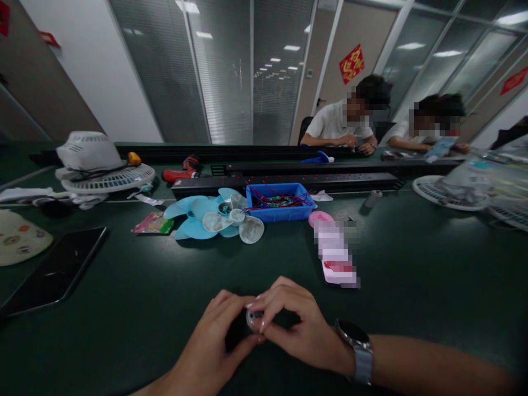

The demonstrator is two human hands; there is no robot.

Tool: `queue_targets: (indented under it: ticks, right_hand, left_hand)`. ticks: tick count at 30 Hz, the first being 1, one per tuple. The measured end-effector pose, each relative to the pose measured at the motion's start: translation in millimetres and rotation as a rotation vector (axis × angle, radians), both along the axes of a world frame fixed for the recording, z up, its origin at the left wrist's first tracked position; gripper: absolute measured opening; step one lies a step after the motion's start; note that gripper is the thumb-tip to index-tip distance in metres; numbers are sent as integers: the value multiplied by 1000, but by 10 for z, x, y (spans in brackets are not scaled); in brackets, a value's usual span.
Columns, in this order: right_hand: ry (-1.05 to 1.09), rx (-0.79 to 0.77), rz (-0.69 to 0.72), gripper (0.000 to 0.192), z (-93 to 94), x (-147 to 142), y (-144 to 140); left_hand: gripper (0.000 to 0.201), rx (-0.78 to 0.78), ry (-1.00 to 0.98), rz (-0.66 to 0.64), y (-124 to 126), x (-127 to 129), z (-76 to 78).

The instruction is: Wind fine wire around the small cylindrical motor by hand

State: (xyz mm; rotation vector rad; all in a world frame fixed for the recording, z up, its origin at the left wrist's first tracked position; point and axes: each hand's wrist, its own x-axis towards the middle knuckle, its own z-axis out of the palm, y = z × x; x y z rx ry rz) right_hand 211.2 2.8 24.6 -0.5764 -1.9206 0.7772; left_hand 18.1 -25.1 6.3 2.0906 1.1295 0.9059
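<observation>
A: How should this small round part (pixel 252 318) be handled?

B: My judgement: keep a steady pinch and turn it slowly so it can't slip onto the counter (pixel 412 286). The left hand (pixel 214 344) curls beneath it, fingers closed on its dark lower side.

A: And the other?

B: The right hand (pixel 291 322), watch (pixel 358 342) on its wrist, nips the silvery rim from above with its fingertips.

A: So where's the part?

B: Between both hands, touching each; fan blades (pixel 216 217) and a blue tray (pixel 280 202) lie well beyond.
</observation>
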Motion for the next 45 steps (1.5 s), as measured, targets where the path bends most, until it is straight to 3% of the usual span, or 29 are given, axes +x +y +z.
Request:
queue_targets:
  ticks: [5,11,14,18,24,36,45]
  right_hand:
    - [0,-44,1,10,42,9,-5]
    - [-109,-321,-21,12,189,50,0]
    - [-139,-358,-3,13,244,68,22]
    - [-160,-312,45,10,266,83,36]
    - [-215,-45,20,13,223,103,19]
    - [-131,-214,-33,13,162,82,-20]
    - [-130,-137,22,17,175,93,12]
  left_hand:
    - [37,21,11,1,14,-14,-33]
    - [39,23,33,-19,15,-7,-29]
    - [40,19,31,-25,17,-1,-19]
    - [39,12,42,-31,12,-6,-7]
    - [37,5,41,-25,5,-16,-34]
    - [40,-70,29,-33,5,-23,-69]
    - [40,-47,31,-37,0,-24,-77]
